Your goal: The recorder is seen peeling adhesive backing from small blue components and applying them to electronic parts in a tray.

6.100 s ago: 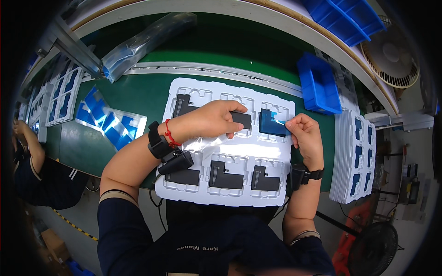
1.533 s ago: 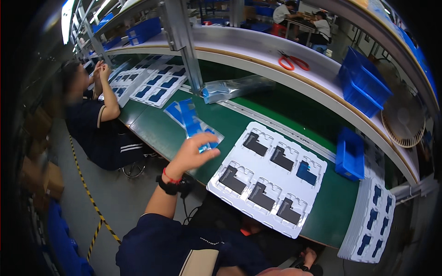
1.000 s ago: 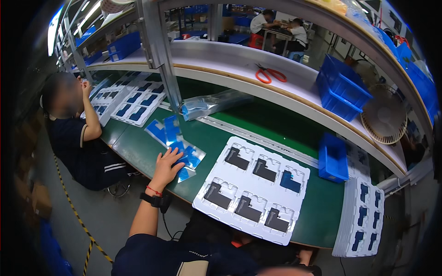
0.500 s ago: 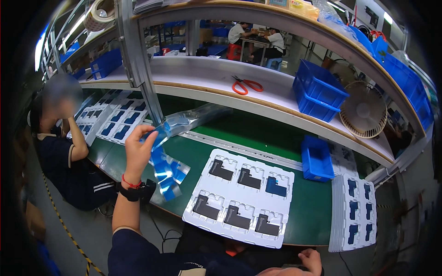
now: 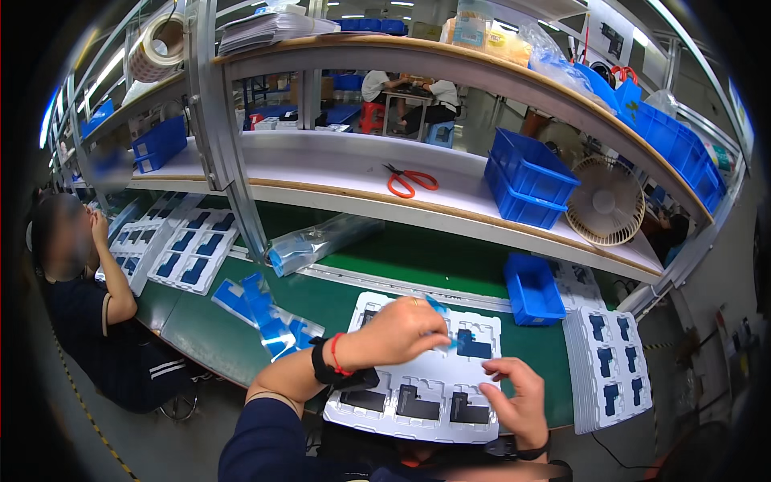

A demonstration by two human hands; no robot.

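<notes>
Over the middle of a white moulded tray (image 5: pixel 434 368), my left hand (image 5: pixel 397 331) is closed in a pinch on a small piece of blue film (image 5: pixel 438 305). It hides the tray's upper pockets. My right hand (image 5: pixel 520 392) is at the tray's right edge, empty, thumb and fingers apart. Black L-shaped parts (image 5: pixel 418 406) lie in the lower pockets. A bluish L-shaped part (image 5: pixel 474 344) sits in the upper right pocket, close to the pinched film. Left of the tray, blue film strips (image 5: pixel 261 309) lie tangled on the green table (image 5: pixel 189 329).
A stack of loaded trays (image 5: pixel 614 369) and a blue bin (image 5: pixel 532 293) stand at the right. Behind the strips lies a clear film bag (image 5: pixel 317 243). Red-handled scissors (image 5: pixel 413 181), blue boxes (image 5: pixel 530 173) and a fan (image 5: pixel 606 201) are on the shelf. A co-worker (image 5: pixel 76 297) sits at the left.
My left hand has come from the left to over the tray, with a small film piece; the strips it held up now lie on the table. My right hand has risen to the tray's edge.
</notes>
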